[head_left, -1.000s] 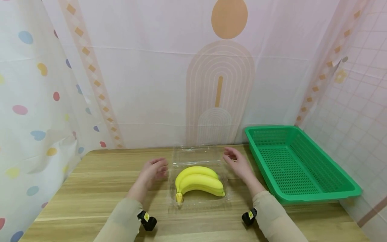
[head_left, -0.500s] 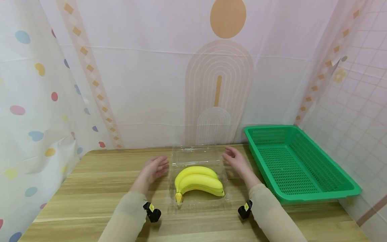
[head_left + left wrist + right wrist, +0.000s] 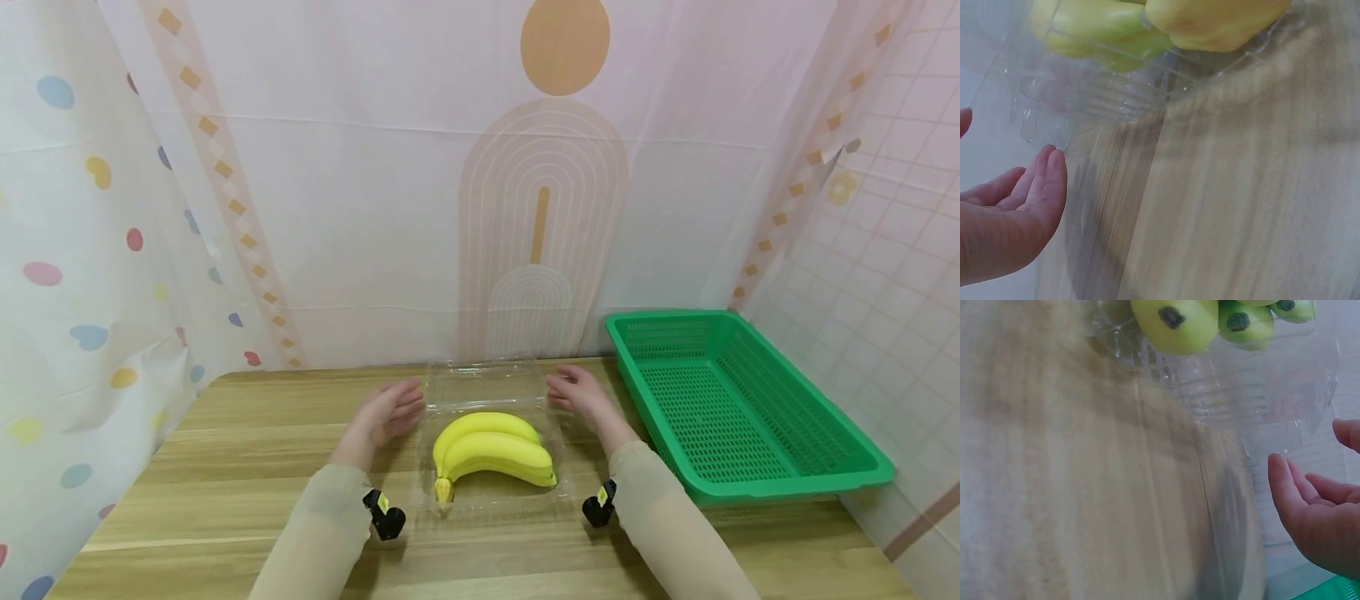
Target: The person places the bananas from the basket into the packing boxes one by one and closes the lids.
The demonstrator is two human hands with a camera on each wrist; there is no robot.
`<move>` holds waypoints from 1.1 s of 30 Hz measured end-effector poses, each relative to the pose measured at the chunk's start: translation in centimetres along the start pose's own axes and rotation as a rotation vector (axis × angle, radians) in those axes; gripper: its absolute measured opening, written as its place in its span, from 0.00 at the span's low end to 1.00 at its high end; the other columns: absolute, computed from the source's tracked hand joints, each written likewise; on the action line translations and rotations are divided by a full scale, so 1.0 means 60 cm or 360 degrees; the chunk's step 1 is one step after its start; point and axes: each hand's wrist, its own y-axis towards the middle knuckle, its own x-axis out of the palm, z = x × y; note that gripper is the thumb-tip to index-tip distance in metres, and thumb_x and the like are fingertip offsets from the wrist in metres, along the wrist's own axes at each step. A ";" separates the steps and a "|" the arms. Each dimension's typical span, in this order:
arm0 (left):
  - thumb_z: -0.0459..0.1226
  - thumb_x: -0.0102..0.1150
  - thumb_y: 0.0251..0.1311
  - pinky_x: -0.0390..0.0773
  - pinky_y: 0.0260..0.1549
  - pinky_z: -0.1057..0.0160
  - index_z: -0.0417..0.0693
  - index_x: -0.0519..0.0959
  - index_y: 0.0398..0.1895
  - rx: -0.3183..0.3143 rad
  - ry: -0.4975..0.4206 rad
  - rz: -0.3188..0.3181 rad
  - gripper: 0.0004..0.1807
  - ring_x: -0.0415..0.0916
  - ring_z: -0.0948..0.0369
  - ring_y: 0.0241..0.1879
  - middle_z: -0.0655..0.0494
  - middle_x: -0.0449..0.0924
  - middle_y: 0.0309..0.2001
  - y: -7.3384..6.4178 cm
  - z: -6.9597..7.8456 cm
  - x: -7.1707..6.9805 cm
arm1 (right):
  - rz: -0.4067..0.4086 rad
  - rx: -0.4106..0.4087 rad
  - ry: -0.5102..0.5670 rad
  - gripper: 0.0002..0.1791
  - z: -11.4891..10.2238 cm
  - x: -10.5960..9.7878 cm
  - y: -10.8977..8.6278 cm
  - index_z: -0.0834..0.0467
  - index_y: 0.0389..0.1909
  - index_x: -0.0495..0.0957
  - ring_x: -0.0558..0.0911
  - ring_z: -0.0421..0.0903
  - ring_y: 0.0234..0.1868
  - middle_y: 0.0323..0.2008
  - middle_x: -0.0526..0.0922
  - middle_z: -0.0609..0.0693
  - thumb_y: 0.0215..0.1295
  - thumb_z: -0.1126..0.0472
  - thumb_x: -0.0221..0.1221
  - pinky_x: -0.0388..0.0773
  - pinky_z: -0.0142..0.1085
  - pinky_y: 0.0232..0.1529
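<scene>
A bunch of yellow bananas (image 3: 498, 454) lies in a clear plastic clamshell box (image 3: 480, 385) whose lid is folded back away from me. My left hand (image 3: 386, 412) is just left of the box, fingers loosely bent toward the lid's side. Mirroring it on the right, my right hand (image 3: 585, 400) has its fingertips close to the lid's other edge. Both wrist views show the hands holding nothing, with fingertips (image 3: 1054, 159) near the transparent lid. Dark-tipped banana ends (image 3: 1175, 319) appear through the box wall in the right wrist view.
A green plastic basket (image 3: 716, 417) with slotted walls stands on the right of the wooden table (image 3: 225, 467), close beside my right forearm. Patterned curtains (image 3: 360, 208) hang behind the table and along both sides.
Both hands have moved inward, closer to the sides of the lid. The bananas, the box and the basket stay in place.
</scene>
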 end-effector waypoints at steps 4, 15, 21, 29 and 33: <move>0.47 0.61 0.67 0.79 0.54 0.58 0.31 0.59 0.71 0.0026 -0.0013 -0.0036 0.39 0.76 0.52 0.58 0.33 0.67 0.66 0.011 -0.006 -0.004 | -0.0045 0.0031 0.0022 0.30 -0.003 0.003 0.003 0.81 0.68 0.54 0.72 0.67 0.61 0.62 0.66 0.77 0.74 0.66 0.51 0.78 0.45 0.58; 0.42 0.60 0.67 0.83 0.48 0.60 0.30 0.61 0.68 0.0078 -0.0056 0.0003 0.34 0.79 0.54 0.53 0.35 0.74 0.60 0.026 -0.003 0.001 | -0.0022 0.0068 0.0071 0.30 -0.014 0.008 0.008 0.79 0.68 0.55 0.74 0.64 0.59 0.61 0.68 0.75 0.74 0.66 0.52 0.81 0.38 0.52; 0.33 0.55 0.70 0.84 0.41 0.64 0.27 0.61 0.68 0.0224 -0.0060 0.0056 0.29 0.80 0.63 0.39 0.55 0.78 0.42 0.003 0.018 0.016 | 0.0044 -0.0044 0.0163 0.26 -0.019 0.009 0.013 0.79 0.66 0.60 0.81 0.53 0.45 0.54 0.73 0.71 0.73 0.70 0.52 0.84 0.33 0.44; 0.29 0.56 0.68 0.82 0.50 0.56 0.29 0.65 0.68 0.0348 0.0028 0.0134 0.26 0.79 0.61 0.40 0.49 0.75 0.47 0.005 0.019 0.020 | 0.0096 -0.0192 0.0180 0.22 -0.024 0.007 0.006 0.78 0.63 0.65 0.79 0.38 0.32 0.35 0.76 0.52 0.70 0.74 0.53 0.85 0.36 0.42; 0.27 0.57 0.67 0.84 0.47 0.56 0.29 0.66 0.67 0.0418 0.0015 0.0136 0.26 0.79 0.64 0.35 0.55 0.73 0.40 0.006 0.017 0.019 | 0.0122 -0.0241 0.0125 0.22 -0.028 0.006 0.001 0.76 0.63 0.66 0.79 0.39 0.33 0.36 0.76 0.53 0.70 0.74 0.54 0.85 0.38 0.42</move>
